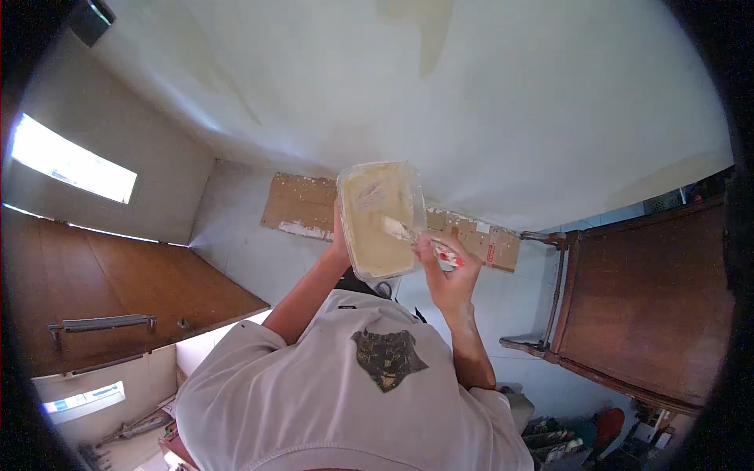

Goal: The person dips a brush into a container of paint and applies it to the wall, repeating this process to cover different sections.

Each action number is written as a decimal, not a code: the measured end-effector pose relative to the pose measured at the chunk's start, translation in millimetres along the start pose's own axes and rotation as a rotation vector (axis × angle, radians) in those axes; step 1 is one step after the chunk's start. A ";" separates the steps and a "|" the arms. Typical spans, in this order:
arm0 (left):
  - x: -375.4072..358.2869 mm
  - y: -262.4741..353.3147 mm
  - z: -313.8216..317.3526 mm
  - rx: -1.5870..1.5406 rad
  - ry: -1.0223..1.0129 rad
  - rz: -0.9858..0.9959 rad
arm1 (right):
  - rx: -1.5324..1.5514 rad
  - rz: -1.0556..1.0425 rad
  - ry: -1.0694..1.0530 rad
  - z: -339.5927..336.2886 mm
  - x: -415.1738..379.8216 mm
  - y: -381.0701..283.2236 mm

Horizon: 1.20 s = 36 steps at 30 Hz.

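A clear plastic tub (417, 196) of cream-coloured paste (373, 243) is held out over a pale floor (224, 200), with a white wall (534, 110) marked by beige patches rising beyond it. Below the tub lies paint-flecked cardboard (302, 200), showing to either side; the tub blocks its middle, and whether it is one piece cannot be told. Left of the tub stands a brown wooden door (133, 282) with a pull handle (106, 321), a bright window (75, 161) farther off on that side. Well to the tub's right is a dark wooden furniture piece (636, 290), its legs pointing toward the tub; jumbled items (558, 439) sit to the tub's right and nearer the wearer. A light T-shirt (314, 392) with a dark print fills the near side. The tub sits against the left grip (340, 245), which holds it at its left side, most fingers hidden. At the tub's right edge, the right grip (453, 276) is closed around the red-and-white handle of a smeared hand tool (403, 232), brush or scraper unclear, its coated head over the paste.
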State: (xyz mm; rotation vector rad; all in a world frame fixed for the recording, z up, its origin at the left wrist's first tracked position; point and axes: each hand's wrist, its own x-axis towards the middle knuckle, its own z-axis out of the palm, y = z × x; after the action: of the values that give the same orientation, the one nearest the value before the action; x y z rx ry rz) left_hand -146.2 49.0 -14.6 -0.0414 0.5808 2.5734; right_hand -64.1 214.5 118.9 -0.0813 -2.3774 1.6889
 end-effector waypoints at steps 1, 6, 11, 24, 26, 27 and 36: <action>-1.0 0.7 -3.5 -0.004 -0.003 0.001 | 0.119 0.055 0.073 4.2 -1.7 1.6; -7.9 3.1 -12.2 0.020 0.045 -0.028 | 0.615 0.353 0.368 14.3 -6.1 29.7; -6.3 -5.0 -12.8 -0.089 0.031 -0.065 | 0.959 0.584 0.361 0.3 -9.4 77.4; 16.5 -5.7 -39.6 -0.057 0.084 -0.027 | 1.281 0.884 0.462 16.0 -5.9 119.7; 16.0 -3.1 -40.1 -0.028 0.087 -0.037 | 1.312 0.854 0.483 21.9 -3.9 119.7; 15.5 -2.3 -37.7 -0.017 0.086 -0.042 | 1.324 0.836 0.493 23.3 -2.9 119.5; 16.4 -1.0 -52.7 0.036 -0.122 -0.072 | 1.446 0.796 0.415 32.8 -3.1 122.3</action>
State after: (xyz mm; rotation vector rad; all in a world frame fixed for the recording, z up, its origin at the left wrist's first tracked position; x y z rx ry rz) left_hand -164.1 35.8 -65.1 0.1044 0.5692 2.4745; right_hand -78.4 224.8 -6.5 -1.0343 -0.4176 2.8565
